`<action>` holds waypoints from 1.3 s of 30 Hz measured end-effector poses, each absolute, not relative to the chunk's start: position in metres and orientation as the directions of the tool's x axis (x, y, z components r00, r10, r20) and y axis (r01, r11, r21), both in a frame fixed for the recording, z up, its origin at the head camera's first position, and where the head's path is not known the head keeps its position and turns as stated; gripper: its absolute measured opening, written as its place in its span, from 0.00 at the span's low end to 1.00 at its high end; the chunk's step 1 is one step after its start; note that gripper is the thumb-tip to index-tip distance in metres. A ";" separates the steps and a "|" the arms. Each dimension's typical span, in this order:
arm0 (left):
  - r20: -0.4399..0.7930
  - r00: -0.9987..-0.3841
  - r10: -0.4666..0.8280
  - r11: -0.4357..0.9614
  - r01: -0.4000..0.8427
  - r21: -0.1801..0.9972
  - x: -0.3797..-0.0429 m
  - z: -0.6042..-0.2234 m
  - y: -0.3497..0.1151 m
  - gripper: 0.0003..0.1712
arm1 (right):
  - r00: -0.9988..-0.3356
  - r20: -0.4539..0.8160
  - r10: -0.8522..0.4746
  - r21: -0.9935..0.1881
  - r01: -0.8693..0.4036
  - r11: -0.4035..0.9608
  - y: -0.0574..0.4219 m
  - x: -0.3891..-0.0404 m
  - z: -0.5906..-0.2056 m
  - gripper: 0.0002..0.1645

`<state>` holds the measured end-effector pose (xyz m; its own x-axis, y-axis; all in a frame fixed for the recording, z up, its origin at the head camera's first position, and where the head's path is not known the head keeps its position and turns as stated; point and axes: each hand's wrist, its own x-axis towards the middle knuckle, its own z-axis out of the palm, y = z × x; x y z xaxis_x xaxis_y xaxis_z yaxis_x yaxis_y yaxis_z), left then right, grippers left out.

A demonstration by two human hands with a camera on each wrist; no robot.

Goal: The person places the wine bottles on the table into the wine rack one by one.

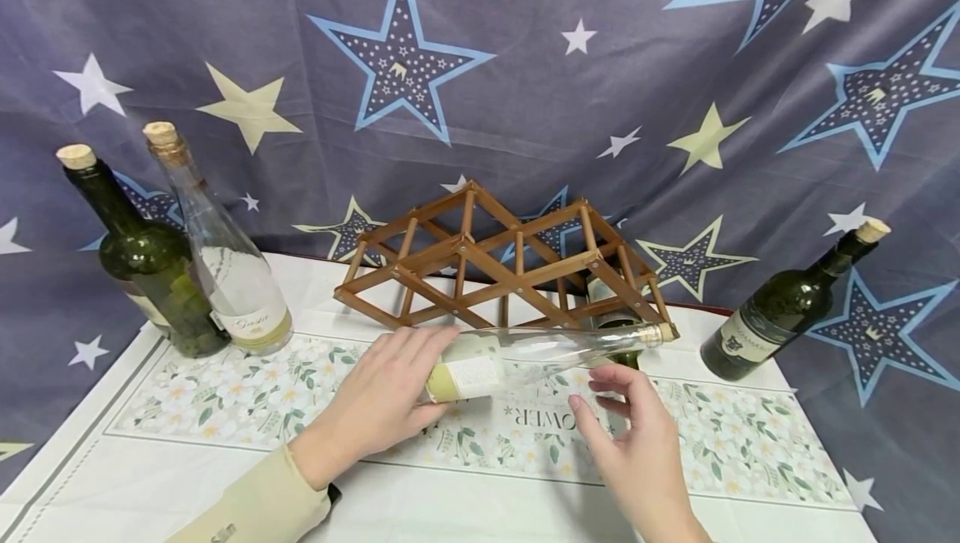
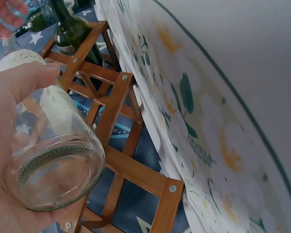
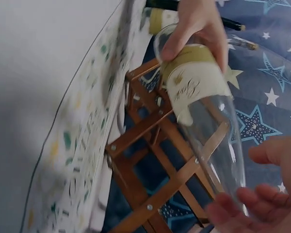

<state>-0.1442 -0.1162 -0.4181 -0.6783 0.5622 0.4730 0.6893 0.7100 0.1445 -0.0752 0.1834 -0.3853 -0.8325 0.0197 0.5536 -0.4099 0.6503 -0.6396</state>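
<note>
A clear glass bottle point(image 1: 540, 353) with a cream and yellow-green label lies level above the table runner, its corked neck to the right. My left hand point(image 1: 393, 389) grips it round the base end, thumb along the side in the left wrist view. Below the neck, my right hand point(image 1: 633, 443) is held with fingers spread and loosely bent, holding nothing. In the right wrist view its fingers come close to the neck; contact is unclear. Behind the bottle stands a folding wooden wine rack point(image 1: 517, 281), with a dark green bottle point(image 1: 624, 356) in its lower right part, partly hidden.
At the left stand a corked green bottle point(image 1: 161, 276) and a corked clear bottle point(image 1: 243, 293). Another corked green bottle point(image 1: 776, 318) stands at the right. A floral runner point(image 1: 247, 397) lies on the white tablecloth point(image 1: 420, 501); a star-patterned curtain point(image 1: 525, 93) hangs close behind.
</note>
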 end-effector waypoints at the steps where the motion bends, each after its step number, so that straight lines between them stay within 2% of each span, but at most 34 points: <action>1: 0.468 -0.680 0.565 0.709 0.690 0.146 -0.144 -0.418 -0.117 0.58 | -0.792 0.610 -0.024 -0.565 -0.456 0.687 0.184 -0.076 -0.386 0.23; 4: 0.452 -0.684 0.573 0.707 0.691 0.150 -0.144 -0.418 -0.120 0.57 | -0.639 0.749 -0.177 -0.334 -0.594 0.731 0.187 -0.081 -0.387 0.22; 7: 0.439 -0.686 0.580 0.706 0.692 0.149 -0.144 -0.419 -0.123 0.56 | -0.489 0.822 -0.291 -0.148 -0.678 0.720 0.186 -0.087 -0.384 0.23; 10: 0.426 -0.688 0.588 0.708 0.692 0.141 -0.142 -0.419 -0.125 0.56 | -0.400 0.844 -0.358 -0.022 -0.692 0.721 0.185 -0.092 -0.380 0.24; 14: 0.412 -0.687 0.599 0.705 0.696 0.137 -0.140 -0.420 -0.126 0.55 | -0.403 0.810 -0.425 0.042 -0.684 0.728 0.188 -0.096 -0.380 0.24; 20: 0.400 -0.697 0.595 0.706 0.691 0.155 -0.138 -0.420 -0.126 0.54 | -0.462 0.729 -0.504 0.092 -0.664 0.742 0.195 -0.103 -0.391 0.29; 24: 0.375 -0.707 0.600 0.705 0.688 0.169 -0.137 -0.418 -0.127 0.53 | -0.490 0.692 -0.530 0.118 -0.648 0.753 0.200 -0.107 -0.399 0.29; 31: 0.314 -0.720 0.619 0.696 0.688 0.206 -0.135 -0.415 -0.126 0.53 | -0.491 0.669 -0.557 0.139 -0.654 0.744 0.206 -0.109 -0.407 0.26; 39: 0.245 -0.743 0.623 0.697 0.669 0.258 -0.133 -0.412 -0.128 0.54 | -0.508 0.612 -0.606 0.105 -0.707 0.699 0.212 -0.110 -0.408 0.26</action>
